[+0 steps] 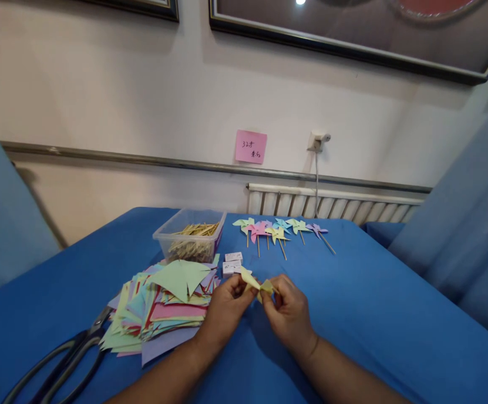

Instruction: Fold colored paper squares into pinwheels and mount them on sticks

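A yellow paper pinwheel [250, 278] is held between my two hands above the blue table, its points folded toward the middle. My left hand [228, 303] pinches its left side, with fingers closed on the paper. On the right side, my right hand [288, 308] grips the folded paper between thumb and fingers. No stick shows on this piece. Just left of my left hand lies a messy pile of coloured paper squares [176, 311], with a green square cut at its corners [182, 278] on top. Two small white boxes [232, 268] sit right behind my hands.
A clear plastic tub [164, 241] of thin wooden sticks stands behind the pile. Several finished pinwheels on sticks [257, 231] lie at the table's far side. Large scissors [79, 345] rest at the front left. Beyond are a wall, a radiator [311, 203] and blue curtains [458, 224].
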Tool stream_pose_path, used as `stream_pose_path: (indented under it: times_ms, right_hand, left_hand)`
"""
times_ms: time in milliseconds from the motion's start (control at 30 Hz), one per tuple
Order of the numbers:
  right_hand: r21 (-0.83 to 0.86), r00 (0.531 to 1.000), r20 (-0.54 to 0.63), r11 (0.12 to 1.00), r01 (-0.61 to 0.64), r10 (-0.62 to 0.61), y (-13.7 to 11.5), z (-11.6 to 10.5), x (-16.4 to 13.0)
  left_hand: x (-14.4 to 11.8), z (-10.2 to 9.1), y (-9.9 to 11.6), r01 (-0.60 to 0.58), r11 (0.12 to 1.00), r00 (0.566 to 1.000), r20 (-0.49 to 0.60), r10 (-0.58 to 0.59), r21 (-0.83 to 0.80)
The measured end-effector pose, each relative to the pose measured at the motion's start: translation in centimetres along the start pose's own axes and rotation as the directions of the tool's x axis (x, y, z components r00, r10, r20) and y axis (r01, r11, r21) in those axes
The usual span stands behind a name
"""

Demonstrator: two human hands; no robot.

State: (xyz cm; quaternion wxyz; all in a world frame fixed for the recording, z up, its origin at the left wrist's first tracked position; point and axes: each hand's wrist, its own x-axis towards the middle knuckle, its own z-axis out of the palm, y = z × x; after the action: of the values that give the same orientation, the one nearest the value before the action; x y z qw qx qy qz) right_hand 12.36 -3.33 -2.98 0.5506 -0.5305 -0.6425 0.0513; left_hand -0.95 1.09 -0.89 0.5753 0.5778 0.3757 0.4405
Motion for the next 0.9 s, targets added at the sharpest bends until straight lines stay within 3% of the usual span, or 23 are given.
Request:
stream_pose_path:
  times_ms: [67, 200, 233, 300, 367, 500, 900]
  right_hand:
    - [-0.062, 0.986, 0.039, 0.985, 0.163, -0.161, 0.0, -0.6, 0.1]
    - [-0.212, 0.909, 0.077, 0.884, 0.416, -0.409, 0.2, -1.7, 0.2]
    - [-0.258, 0.89, 0.073, 0.854, 0.453, -0.45, 0.2, -1.9, 0.2]
    - [-0.346, 0.861, 0.085, 0.795, 0.498, -0.502, 0.0, -2.1, 0.1]
    - [-0.419, 0.844, 0.13, 0.743, 0.522, -0.52, -0.4, -2.0, -0.1]
    - [-0.497, 0.825, 0.255, 0.664, 0.559, -0.504, -1.3, -1.6, -0.7]
    - [-0.496, 0.831, 0.279, 0.669, 0.554, -0.481, -1.1, -0.9, -0.6]
  left_hand:
    - [-0.3, 0.0, 0.1, 0.0, 1.0, 0.998, -0.06, -0.001, -0.023]
    - [-1.8, -0.2, 0.8, 0.043, 0.999, 0.984, -0.17, -0.045, -0.02]
    - [-2.2, -0.2, 1.1, 0.076, 0.996, 0.986, -0.145, -0.082, -0.05]
    - [-3.0, -0.2, 1.9, 0.133, 0.973, 0.991, 0.019, -0.132, -0.188]
    - [-3.7, 0.1, 2.5, 0.164, 0.945, 0.986, 0.087, -0.145, -0.282]
    - [-3.9, 0.4, 2.6, 0.257, 0.909, 0.965, 0.038, -0.259, -0.329]
    - [-3.1, -0.3, 1.3, 0.275, 0.928, 0.959, -0.001, -0.285, -0.25]
